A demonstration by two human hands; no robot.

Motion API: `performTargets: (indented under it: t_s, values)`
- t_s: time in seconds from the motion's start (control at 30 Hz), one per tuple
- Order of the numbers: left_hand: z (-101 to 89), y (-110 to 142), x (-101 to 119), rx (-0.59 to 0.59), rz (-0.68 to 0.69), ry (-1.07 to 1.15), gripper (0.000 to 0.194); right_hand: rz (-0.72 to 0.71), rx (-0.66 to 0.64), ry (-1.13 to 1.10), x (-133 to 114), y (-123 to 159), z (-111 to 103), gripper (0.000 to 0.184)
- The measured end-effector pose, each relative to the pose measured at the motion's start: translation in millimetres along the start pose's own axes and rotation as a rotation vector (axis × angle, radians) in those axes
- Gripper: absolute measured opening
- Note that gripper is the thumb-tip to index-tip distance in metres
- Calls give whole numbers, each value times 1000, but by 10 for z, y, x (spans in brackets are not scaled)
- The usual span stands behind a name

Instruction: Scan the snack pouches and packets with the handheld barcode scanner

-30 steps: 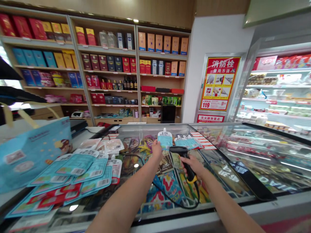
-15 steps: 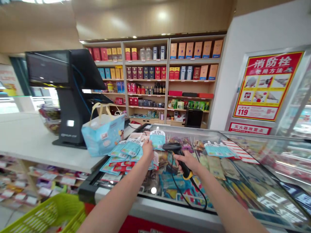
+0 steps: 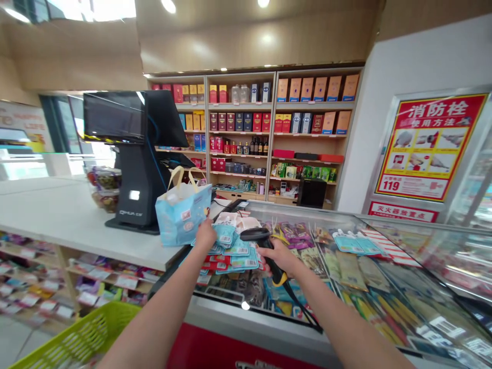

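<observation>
My right hand (image 3: 274, 254) is wrapped round the handle of a black and yellow barcode scanner (image 3: 257, 234), held over the glass-topped freezer (image 3: 246, 302). A cord hangs from the scanner's handle. Beside the light-blue paper bag (image 3: 179, 220), my left hand (image 3: 206, 233) appears closed at the left edge of the pouch pile; its fingertips are partly hidden, and I cannot make out what is in them. Several flat light-blue spouted pouches (image 3: 236, 248) lie heaped on the glass, overlapping red-and-white packs (image 3: 217, 265).
A black checkout terminal (image 3: 134, 169) stands on the white counter (image 3: 80, 225) at left. More blue pouches (image 3: 355, 242) lie on the glass to the right. At lower left is a green basket (image 3: 88, 333). Stocked shelves (image 3: 242, 105) line the back wall.
My left hand held up a blue pouch near the scanner; it has moved left to the bag and pile. The scanner has shifted slightly left, over the pile's right side. The view has turned left.
</observation>
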State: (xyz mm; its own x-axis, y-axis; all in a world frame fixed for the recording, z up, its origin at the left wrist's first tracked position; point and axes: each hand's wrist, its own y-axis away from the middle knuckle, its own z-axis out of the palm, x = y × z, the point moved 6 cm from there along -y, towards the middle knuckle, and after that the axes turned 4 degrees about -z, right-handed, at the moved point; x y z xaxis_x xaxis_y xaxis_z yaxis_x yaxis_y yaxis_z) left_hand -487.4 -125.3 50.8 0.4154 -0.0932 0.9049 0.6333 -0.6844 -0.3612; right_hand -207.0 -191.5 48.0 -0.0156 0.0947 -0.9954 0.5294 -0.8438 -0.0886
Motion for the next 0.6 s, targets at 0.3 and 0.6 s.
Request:
performTargets:
  t_s: [0.3,0.6]
  values:
    - [719,514,568,-160,309,-125,23,-54,186,-66,34,116,-534,41]
    - [2558,1836,887,-560,143,91,34,-64,520,-15,211,726,-1768,37]
